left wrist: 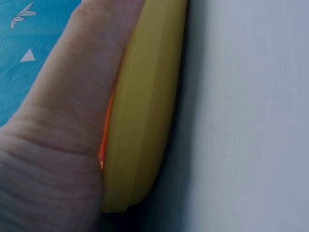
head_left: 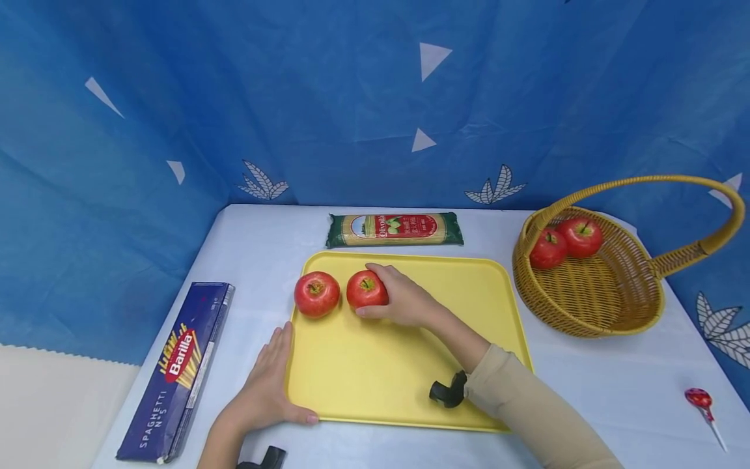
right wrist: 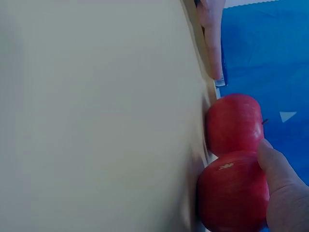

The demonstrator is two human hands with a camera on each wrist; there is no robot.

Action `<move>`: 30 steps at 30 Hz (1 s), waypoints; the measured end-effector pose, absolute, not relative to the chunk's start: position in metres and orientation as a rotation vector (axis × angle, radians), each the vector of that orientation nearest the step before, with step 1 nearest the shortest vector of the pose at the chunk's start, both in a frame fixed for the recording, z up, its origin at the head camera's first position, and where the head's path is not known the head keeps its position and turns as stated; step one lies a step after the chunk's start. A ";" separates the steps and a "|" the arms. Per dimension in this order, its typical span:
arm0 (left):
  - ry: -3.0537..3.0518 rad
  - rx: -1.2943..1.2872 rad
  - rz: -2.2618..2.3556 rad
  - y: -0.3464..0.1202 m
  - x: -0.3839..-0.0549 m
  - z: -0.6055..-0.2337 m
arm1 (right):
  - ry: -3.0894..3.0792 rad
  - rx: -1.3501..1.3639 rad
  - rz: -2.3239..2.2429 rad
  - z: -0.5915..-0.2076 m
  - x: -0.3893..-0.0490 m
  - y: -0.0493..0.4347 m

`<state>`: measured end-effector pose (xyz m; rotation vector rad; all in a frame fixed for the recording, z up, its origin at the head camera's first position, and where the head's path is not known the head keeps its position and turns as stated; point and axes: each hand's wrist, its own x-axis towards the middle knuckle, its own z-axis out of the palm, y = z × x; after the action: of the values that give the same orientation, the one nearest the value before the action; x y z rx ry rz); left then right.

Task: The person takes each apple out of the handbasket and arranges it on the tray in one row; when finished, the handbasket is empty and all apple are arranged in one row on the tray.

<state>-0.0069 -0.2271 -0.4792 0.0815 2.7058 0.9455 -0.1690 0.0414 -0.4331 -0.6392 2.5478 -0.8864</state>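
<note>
My right hand [head_left: 407,299] grips a red apple [head_left: 363,291] on the yellow tray [head_left: 375,378], fingers round its far side and thumb on the near side. Another red apple [head_left: 316,295] sits just left of it, by the tray's back left corner. In the right wrist view my thumb presses the held apple [right wrist: 234,193], and the second apple [right wrist: 235,123] shows beyond. My left hand [head_left: 266,381] lies along the tray's left edge with fingers straight, its thumb at the front edge. The left wrist view shows that hand against the tray's rim [left wrist: 145,106].
A wicker basket [head_left: 586,322] with two apples [head_left: 580,236] stands at the right, its handle arching up. Behind the tray lies a spaghetti packet [head_left: 395,230]. A blue Barilla spaghetti box [head_left: 176,371] lies at the left, and a lollipop [head_left: 699,398] at the front right.
</note>
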 end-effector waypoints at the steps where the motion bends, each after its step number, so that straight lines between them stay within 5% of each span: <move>1: 2.705 0.081 0.946 -0.227 -0.007 -0.479 | 2.556 -0.643 -0.879 -0.432 -0.169 0.042; 11: 2.713 0.103 0.990 -0.228 -0.005 -0.478 | 2.648 -0.748 -1.120 -0.401 -0.153 0.076; 20: 2.690 0.083 1.007 -0.228 -0.005 -0.479 | 2.901 -0.804 -1.249 -0.370 -0.136 0.153; 30: 2.694 0.089 0.998 -0.227 -0.008 -0.476 | 3.236 -0.408 -1.431 -0.381 -0.143 0.249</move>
<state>-0.0078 -0.2273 -0.4763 0.0893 2.6940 0.9979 -0.1430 0.2494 -0.3814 -0.4080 3.2356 -1.4305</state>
